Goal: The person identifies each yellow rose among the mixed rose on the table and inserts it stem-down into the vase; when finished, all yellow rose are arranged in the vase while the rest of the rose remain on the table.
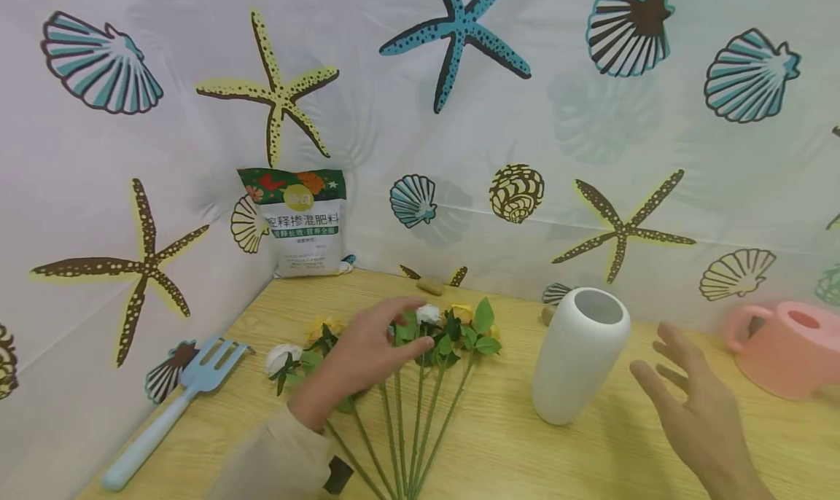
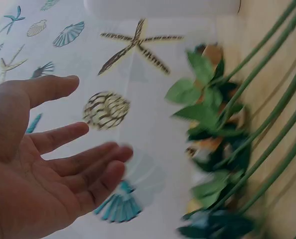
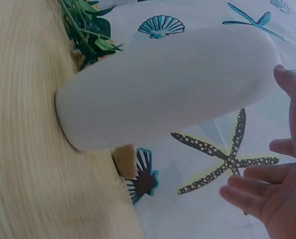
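Note:
A white vase stands upright on the wooden table, its round mouth facing up. My right hand is just to the right of it, fingers spread and relaxed, holding nothing. In the right wrist view the thumb lies close to the rim of the vase; whether it touches I cannot tell. Over the flowers hovers my left hand, its fingers apart and the palm bare in the left wrist view. Beneath it lie several artificial flowers, white and yellow, with long green stems pointing toward me.
A blue garden fork lies at the left edge. At the back left corner stands a fertilizer bag. A pink watering can is at the far right. Small stones, one a brown stone, sit along the patterned cloth backdrop.

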`<state>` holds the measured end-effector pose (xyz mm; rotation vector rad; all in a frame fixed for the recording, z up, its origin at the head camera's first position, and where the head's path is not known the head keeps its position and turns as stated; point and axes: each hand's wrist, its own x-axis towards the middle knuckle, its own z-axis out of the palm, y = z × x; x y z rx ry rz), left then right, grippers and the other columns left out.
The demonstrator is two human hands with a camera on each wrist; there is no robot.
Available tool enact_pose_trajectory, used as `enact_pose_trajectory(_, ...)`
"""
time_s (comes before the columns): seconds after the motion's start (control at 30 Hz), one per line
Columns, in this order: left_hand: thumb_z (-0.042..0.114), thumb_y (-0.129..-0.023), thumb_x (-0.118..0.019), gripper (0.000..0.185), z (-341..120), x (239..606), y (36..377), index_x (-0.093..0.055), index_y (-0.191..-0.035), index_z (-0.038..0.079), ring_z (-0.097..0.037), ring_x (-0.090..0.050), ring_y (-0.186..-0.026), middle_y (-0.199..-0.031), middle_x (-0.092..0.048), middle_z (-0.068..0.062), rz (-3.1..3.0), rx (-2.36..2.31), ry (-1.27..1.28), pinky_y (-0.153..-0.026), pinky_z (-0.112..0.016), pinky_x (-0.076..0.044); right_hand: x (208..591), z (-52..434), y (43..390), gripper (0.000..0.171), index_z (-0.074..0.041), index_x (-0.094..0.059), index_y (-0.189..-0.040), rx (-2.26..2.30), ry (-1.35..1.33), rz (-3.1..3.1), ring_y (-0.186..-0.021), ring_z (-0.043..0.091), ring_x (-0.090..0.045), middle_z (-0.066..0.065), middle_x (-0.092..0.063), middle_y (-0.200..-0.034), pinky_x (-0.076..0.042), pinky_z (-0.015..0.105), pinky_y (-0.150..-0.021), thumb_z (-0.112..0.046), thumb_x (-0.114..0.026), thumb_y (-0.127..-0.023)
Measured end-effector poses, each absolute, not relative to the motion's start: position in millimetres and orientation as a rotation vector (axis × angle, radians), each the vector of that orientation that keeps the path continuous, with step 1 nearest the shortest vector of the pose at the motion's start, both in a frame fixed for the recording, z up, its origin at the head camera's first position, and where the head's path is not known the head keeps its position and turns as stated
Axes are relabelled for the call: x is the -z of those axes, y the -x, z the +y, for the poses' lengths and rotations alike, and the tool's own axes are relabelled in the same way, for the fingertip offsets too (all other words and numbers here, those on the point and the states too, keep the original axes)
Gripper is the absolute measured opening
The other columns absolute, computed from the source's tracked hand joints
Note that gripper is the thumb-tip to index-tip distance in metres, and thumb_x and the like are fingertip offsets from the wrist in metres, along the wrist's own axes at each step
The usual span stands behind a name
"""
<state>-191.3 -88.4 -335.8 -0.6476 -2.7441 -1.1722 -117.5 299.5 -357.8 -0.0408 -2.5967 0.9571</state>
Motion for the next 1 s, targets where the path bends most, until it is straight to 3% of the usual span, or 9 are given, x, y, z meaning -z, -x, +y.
enact_pose_trajectory(0.1, 0.020, -0.093, -0.075, 0.042, -77, 352, 195, -0.063, -0.132, 0.012, -0.020, -0.068, -0.077, -0.121, -0.070, -0.010, -2.724, 1.554, 0.650, -0.061, -0.033, -0.052, 362, 284, 121, 0.063, -0.017, -0.038, -0.155, -1.266, -0.014, -2.365, -0.114, -0.008, -0.061, -0.007, -0.058, -0.143, -0.052, 0.010, -0.087, -0.014, -0.066, -0.099)
enact_pose_trajectory(0.13, 0.018, -0.093, -0.074, 0.039, -74, 357, 196, -0.064, -0.130, 0.011, -0.020, -0.068, -0.072, -0.118, -0.071, -0.010, -2.724, 1.650, 0.642, -0.059, -0.032, -0.052, 364, 278, 122, 0.063, -0.015, -0.041, -0.153, -1.383, -0.041, -2.279, -0.111, -0.015, -0.057, -0.013, -0.059, -0.139, -0.047, 0.004, -0.087, -0.007, -0.067, -0.097)
enact_pose_trajectory(0.2, 0.018, -0.092, -0.075, 0.039, -67, 368, 197, -0.064, -0.129, 0.009, -0.022, -0.066, -0.062, -0.114, -0.071, -0.010, -2.740, 1.807, 0.601, -0.058, -0.032, -0.052, 367, 267, 123, 0.061, -0.009, -0.044, -0.150, -1.602, -0.111, -2.112, -0.115, -0.010, -0.059, -0.020, -0.060, -0.133, -0.048, 0.006, -0.092, 0.005, -0.065, -0.094)
enact_pose_trajectory(0.33, 0.019, -0.090, -0.077, 0.045, -56, 383, 196, -0.062, -0.131, 0.008, -0.027, -0.066, -0.055, -0.115, -0.072, -0.012, -2.833, 1.897, 0.514, -0.065, -0.036, -0.056, 368, 250, 123, 0.060, -0.003, -0.048, -0.146, -1.827, -0.125, -1.921, -0.120, 0.000, -0.060, -0.011, -0.064, -0.130, -0.049, 0.011, -0.096, 0.014, -0.063, -0.091)
enact_pose_trajectory(0.43, 0.018, -0.089, -0.079, 0.049, -50, 389, 193, -0.061, -0.132, 0.005, -0.024, -0.065, -0.052, -0.113, -0.072, -0.012, -2.904, 1.834, 0.492, -0.065, -0.037, -0.057, 366, 244, 122, 0.060, -0.003, -0.049, -0.146, -1.840, -0.065, -1.905, -0.122, 0.003, -0.059, -0.007, -0.065, -0.131, -0.050, 0.013, -0.097, 0.014, -0.064, -0.091)
enact_pose_trajectory(0.63, 0.014, -0.084, -0.081, 0.050, -43, 397, 183, -0.062, -0.128, -0.001, -0.019, -0.066, -0.054, -0.091, -0.075, -0.009, -2.997, 1.621, 0.529, -0.057, -0.032, -0.055, 366, 241, 122, 0.060, -0.007, -0.051, -0.146, -1.825, 0.028, -1.935, -0.122, 0.001, -0.059, -0.010, -0.065, -0.132, -0.048, 0.011, -0.097, 0.008, -0.068, -0.091)
enact_pose_trajectory(1.0, 0.006, -0.079, -0.083, 0.044, -35, 403, 177, -0.066, -0.119, 0.000, -0.014, -0.059, -0.051, -0.068, -0.068, -0.001, -3.071, 1.443, 0.569, -0.053, -0.031, -0.048, 365, 242, 122, 0.057, -0.009, -0.050, -0.147, -1.770, 0.035, -1.995, -0.124, 0.000, -0.057, -0.009, -0.063, -0.134, -0.046, 0.009, -0.098, 0.001, -0.067, -0.094)
